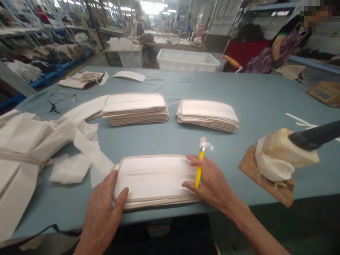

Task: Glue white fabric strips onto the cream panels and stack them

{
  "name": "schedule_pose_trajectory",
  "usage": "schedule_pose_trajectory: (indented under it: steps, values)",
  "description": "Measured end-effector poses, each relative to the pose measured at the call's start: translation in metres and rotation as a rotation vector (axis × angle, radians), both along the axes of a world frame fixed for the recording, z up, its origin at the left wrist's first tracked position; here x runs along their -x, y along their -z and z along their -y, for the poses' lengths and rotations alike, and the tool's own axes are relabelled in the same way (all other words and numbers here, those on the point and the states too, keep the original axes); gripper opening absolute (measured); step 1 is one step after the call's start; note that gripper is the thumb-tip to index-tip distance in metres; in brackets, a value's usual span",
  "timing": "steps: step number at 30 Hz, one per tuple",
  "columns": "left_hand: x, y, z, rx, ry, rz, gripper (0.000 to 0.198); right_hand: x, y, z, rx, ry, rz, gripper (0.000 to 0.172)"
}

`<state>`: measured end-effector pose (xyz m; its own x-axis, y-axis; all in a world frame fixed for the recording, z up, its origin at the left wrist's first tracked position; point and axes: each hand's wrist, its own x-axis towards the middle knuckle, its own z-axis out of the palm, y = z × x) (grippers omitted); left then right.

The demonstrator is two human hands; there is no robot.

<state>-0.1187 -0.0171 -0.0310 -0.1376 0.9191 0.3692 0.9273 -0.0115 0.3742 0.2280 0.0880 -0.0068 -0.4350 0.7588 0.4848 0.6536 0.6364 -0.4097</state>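
Note:
In front of me lies a low stack of white rectangular fabric panels [156, 177] with beige borders and rounded corners. My left hand [106, 202] grips its left end, thumb on the top panel and fingers along the edge. At the right end, my right hand [209, 180] touches the panels with thumb and fingertips. That hand also holds a brush [201, 159] with a yellow handle, its bristles pointing away from me. Two further stacks of similar panels, one on the left [135, 106] and one on the right [208, 113], lie beyond.
Loose white strips [82, 141] and a bundle of cut pieces [18, 148] cover the table's left side. A glue-crusted container [278, 156] on a brown board [249, 164] stands right. Glasses [62, 96] lie back left. A white bin [188, 60] and another person [278, 46] are beyond the table.

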Motion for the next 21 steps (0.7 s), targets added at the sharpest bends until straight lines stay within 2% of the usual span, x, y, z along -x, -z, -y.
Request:
schedule_pose_trajectory:
  steps: [3, 8, 11, 16, 21]
  values:
    - [-0.003, 0.008, 0.002, -0.040, 0.044, -0.024, 0.065, 0.022, -0.009, -0.032, 0.145, -0.110, -0.001, 0.056]
    - [-0.010, 0.017, 0.003, -0.080, 0.017, -0.113, 0.069, 0.040, -0.002, -0.057, 0.182, -0.083, -0.025, 0.031]
    - [-0.014, 0.015, 0.000, -0.099, 0.012, -0.198, 0.073, 0.042, -0.001, -0.055, 0.162, -0.073, -0.059, 0.025]
    - [-0.016, 0.013, -0.002, -0.060, -0.028, -0.207, 0.073, 0.047, -0.014, -0.045, 0.128, -0.117, -0.105, 0.012]
    - [-0.018, 0.018, -0.004, -0.148, -0.042, -0.283, 0.077, 0.058, -0.016, -0.031, 0.188, -0.137, -0.150, 0.012]
